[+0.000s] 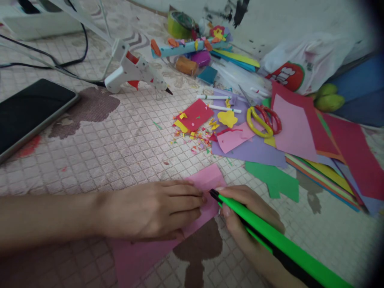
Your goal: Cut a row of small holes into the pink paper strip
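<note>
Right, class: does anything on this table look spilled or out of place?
Yes: tiny coloured scraps lie scattered across the patterned cloth beside the red paper, looking like a small spill because they are loose, not gathered.

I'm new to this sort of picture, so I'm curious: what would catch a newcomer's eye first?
Probably the bright green and black tool in the right hand at lower right, its black tip over pink paper that the left hand lies flat on. Next, the scissors with yellow and red handles, among coloured papers at upper right, and the white glue gun at upper left.
</note>
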`<action>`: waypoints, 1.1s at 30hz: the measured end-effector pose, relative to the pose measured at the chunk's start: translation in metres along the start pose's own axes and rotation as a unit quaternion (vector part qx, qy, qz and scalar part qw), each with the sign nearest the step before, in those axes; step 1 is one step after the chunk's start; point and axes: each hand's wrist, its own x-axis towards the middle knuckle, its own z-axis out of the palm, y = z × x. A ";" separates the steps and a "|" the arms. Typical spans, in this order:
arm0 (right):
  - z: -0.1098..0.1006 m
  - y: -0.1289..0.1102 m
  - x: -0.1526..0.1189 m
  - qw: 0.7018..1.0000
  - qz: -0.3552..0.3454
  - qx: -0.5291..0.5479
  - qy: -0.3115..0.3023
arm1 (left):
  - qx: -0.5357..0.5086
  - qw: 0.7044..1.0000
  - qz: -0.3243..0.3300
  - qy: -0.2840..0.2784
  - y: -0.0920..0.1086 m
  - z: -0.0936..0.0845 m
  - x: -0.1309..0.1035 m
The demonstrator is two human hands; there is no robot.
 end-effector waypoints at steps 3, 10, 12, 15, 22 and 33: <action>0.001 0.000 0.000 1.000 0.002 -0.001 -0.002 | 0.002 1.000 -0.002 -0.002 0.000 0.000 0.001; -0.002 0.001 -0.002 1.000 0.022 0.011 -0.005 | -0.004 1.000 -0.004 0.011 0.000 0.000 0.001; -0.007 0.004 -0.004 0.998 0.051 0.032 0.008 | -0.005 1.000 -0.001 0.012 0.001 0.000 0.002; -0.013 0.013 -0.008 0.989 0.111 0.078 0.053 | -0.001 1.000 -0.004 0.012 0.001 -0.003 0.002; -0.019 0.026 -0.014 0.963 0.176 0.158 0.132 | 0.023 0.997 -0.068 0.031 0.002 -0.024 -0.017; -0.003 0.018 -0.030 0.961 0.197 0.186 0.054 | -0.041 0.971 -0.231 0.051 0.056 0.002 -0.041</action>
